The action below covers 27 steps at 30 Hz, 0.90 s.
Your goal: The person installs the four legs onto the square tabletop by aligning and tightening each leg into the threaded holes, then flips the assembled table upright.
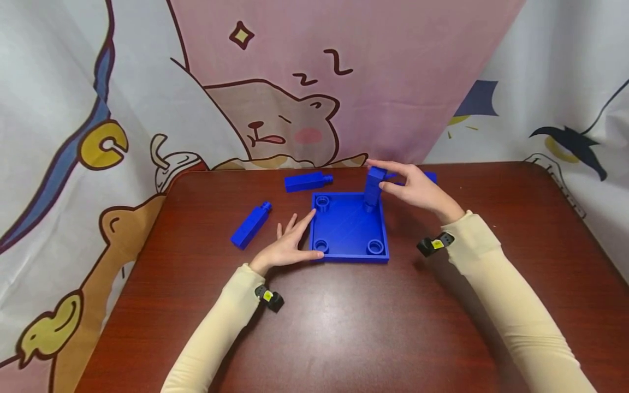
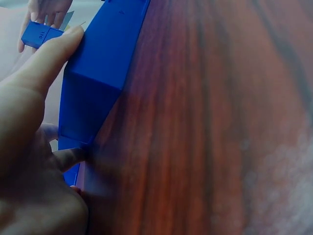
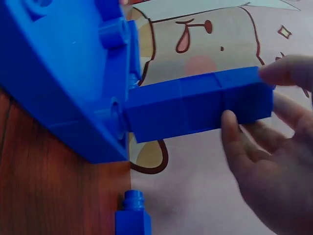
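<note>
Post [image 1: 374,188] stands at far-right corner of tray [image 1: 349,226], pinched by my right hand [image 1: 414,191]. Spread, my left hand [image 1: 289,248] touches near-left corner.

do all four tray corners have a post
No, the blue tray has a post at one corner; three sockets stand open.

The square tray [image 1: 348,229] is plain bright blue all over, and the upright block [image 1: 373,185] and loose blocks [image 1: 250,225] are that same blue. The tabletop [image 1: 314,333] is reddish brown, streaked with darker wood grain. The backdrop cloth [image 1: 388,49] is pink and white, printed with brown-outlined cartoons: a tan bear [image 1: 295,120] with a pink cheek, a yellow bell [image 1: 92,150], a blue ribbon [image 1: 103,76]. Both sleeves [image 1: 213,327] are plain cream; the wrist devices [image 1: 426,247] are black with yellow patches
</note>
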Available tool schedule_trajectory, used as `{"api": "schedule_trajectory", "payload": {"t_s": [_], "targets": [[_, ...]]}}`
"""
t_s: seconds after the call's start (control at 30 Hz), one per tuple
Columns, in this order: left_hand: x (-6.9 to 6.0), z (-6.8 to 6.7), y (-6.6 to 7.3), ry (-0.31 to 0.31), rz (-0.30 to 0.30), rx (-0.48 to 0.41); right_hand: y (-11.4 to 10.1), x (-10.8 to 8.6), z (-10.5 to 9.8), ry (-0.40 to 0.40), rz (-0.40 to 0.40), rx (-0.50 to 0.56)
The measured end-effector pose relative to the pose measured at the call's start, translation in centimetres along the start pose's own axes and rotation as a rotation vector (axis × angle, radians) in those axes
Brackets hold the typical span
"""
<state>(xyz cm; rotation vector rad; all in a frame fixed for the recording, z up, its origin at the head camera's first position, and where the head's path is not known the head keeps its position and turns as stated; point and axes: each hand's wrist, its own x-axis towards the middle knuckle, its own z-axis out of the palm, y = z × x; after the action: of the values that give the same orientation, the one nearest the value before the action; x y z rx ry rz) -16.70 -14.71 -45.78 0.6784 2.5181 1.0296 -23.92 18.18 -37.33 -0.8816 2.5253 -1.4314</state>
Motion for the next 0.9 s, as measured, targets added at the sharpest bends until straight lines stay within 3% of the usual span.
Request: {"api": "schedule_trajectory", "payload": {"t_s": [0.1,0.23,0.37,0.6,0.77,0.9], "targets": [[0.0,0.0,0.0,0.002,0.002,0.0,0.0,0.1,-0.1,0.017,0.026,0.034],[0.0,0.0,0.0,-0.001,0.007,0.007,0.2,0.3,0.2,0.135,0.065,0.028],[0.0,0.0,0.0,-0.002,0.005,0.012,0.5,0.3,0.8,0.247,0.056,-0.061],[0.1,0.0,0.0,0.001,0.005,0.014,0.4,-0.4,2.2,0.425,-0.067,-0.283],[0.1,0.0,0.1,-0.003,-0.004,0.017,0.2,-0.9,2.8,0.446,-0.059,-0.28],[0.1,-0.1,0.0,-0.004,-0.012,0.017,0.0,-1.0,2.1,0.352,-0.014,-0.213]]}}
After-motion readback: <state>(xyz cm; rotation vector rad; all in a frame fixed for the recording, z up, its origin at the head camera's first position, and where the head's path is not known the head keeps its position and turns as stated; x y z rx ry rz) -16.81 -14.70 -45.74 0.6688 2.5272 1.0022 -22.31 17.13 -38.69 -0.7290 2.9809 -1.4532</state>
